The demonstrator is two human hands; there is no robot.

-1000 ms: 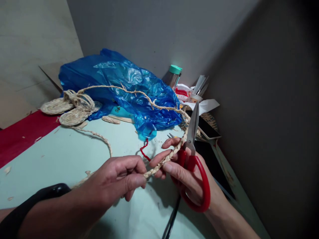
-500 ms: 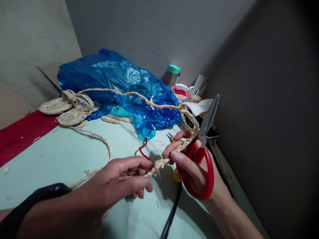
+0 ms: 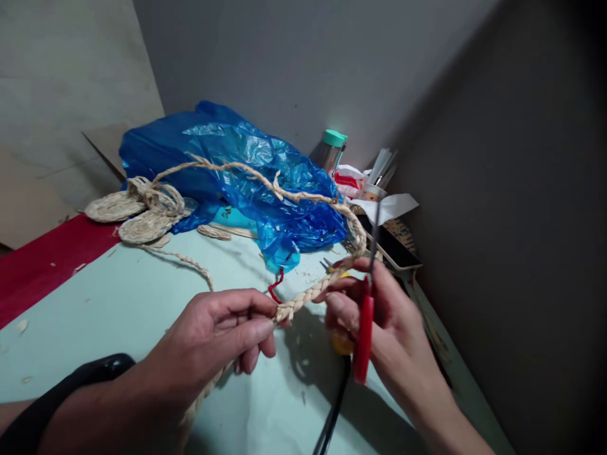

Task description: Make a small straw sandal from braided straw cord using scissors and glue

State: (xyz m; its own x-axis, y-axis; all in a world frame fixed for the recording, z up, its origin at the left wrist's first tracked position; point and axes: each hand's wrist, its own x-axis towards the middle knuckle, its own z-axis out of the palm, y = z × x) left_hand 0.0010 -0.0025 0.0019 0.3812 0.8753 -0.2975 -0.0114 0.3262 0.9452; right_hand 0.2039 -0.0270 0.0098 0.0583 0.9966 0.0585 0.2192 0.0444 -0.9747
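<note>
Braided straw cord (image 3: 308,296), in the air above the pale green table (image 3: 270,411), between the two hands. Near part of this stretch pinched between thumb and fingers of the left hand (image 3: 222,332), narrow grip, black band (image 3: 102,371) on that wrist. Right hand (image 3: 396,316) part-curled, holding red-handled scissors (image 3: 363,335), seen edge-on, blades upward and blurred; fingertips beside the cord, contact hard to tell. Beyond the right hand, cord bent back in a loop, thinning leftward across the blue plastic bag (image 3: 232,142) toward two flat coiled straw pieces (image 3: 145,229); further cord below the left wrist. Red yarn (image 3: 273,291) on the table, just past the left fingers. Yellow object (image 3: 341,345) under the right hand, mostly hidden. Back by the wall (image 3: 289,57): bottle with green cap (image 3: 331,151). Far left: red sheet (image 3: 57,265), just beside the coiled pieces. Short straw bundle (image 3: 214,232) near the bag.
</note>
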